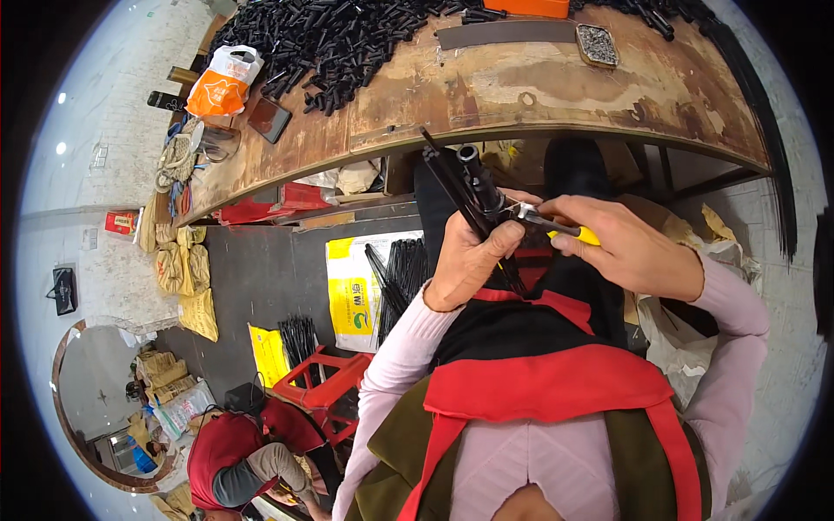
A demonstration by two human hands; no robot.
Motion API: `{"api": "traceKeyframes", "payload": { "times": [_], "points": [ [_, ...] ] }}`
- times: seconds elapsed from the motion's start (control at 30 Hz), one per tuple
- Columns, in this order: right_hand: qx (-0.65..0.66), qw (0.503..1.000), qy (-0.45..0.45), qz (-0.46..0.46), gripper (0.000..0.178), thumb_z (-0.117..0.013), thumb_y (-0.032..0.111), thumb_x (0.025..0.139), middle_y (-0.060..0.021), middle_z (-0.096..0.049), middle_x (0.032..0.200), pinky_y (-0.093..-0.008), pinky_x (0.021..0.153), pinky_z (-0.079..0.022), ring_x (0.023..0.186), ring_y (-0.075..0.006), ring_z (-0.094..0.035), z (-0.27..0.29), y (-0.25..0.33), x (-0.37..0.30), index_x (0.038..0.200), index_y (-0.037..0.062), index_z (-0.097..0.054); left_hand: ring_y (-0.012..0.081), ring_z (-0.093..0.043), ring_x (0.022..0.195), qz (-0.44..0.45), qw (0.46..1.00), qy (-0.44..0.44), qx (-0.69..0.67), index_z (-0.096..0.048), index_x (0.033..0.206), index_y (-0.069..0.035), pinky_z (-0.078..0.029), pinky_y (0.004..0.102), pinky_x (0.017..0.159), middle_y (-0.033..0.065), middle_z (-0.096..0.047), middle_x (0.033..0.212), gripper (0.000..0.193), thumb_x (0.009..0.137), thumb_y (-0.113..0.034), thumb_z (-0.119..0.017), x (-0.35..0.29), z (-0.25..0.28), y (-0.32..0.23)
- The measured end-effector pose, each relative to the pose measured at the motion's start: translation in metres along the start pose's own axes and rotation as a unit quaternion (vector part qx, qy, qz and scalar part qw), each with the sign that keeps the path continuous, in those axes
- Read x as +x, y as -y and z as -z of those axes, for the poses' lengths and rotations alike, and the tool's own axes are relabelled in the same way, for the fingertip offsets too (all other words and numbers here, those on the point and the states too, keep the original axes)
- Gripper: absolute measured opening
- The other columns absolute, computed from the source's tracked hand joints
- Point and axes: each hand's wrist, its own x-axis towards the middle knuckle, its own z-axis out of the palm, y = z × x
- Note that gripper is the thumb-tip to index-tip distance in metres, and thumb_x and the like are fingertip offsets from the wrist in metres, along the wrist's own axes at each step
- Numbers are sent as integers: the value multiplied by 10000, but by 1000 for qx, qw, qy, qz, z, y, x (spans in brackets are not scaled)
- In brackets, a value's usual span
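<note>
My left hand (pixel 473 256) is closed around a black umbrella frame (pixel 483 193), a cluster of thin rods about a thicker tube that points up toward the table. My right hand (pixel 625 247) grips pliers (pixel 588 235) with yellow on the handle. The metal jaws touch or nearly touch the side of the frame, just beside my left thumb. A thin strand, perhaps wire, shows by the jaws. The frame's lower rods run down over my lap, below my left hand. My palms hide part of both things.
Black tubular pieces (pixel 334 39) heap on the wooden table (pixel 382 108), near a phone (pixel 269 120), plastic bag (pixel 222 82) and tin of small metal bits (pixel 597 45). Left of me are rod bundles (pixel 404 269), a red stool (pixel 326 382) and a bent-over person (pixel 230 456).
</note>
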Motion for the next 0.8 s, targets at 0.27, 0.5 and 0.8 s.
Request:
{"api": "traceKeyframes", "payload": {
  "times": [0.27,0.5,0.8],
  "points": [
    [153,967,152,-133,496,-755,131,801,-173,-612,898,-365,640,-476,741,-334,-633,17,25,-13,1188,-27,-489,68,-516,691,14,996,88,5,-552,1294,40,-394,207,602,-1,-588,815,693,808,-391,-794,-5,-2,-9],
    [-266,950,-144,78,464,-686,92,830,-195,-544,1058,-377,782,-488,966,-352,-569,14,12,-33,1230,-27,-482,41,-500,743,10,999,41,-20,-572,1294,15,-407,200,652,-37,-583,836,483,896,-219,-713,4,-7,-3],
    [284,904,143,-287,343,-723,123,830,-47,-566,672,-281,470,-450,520,-138,-605,20,28,-28,1039,12,-476,37,-444,710,28,995,93,2,-591,1256,13,-371,193,632,-44,-548,846,523,899,-353,-702,7,-1,-4]
  ]
}}
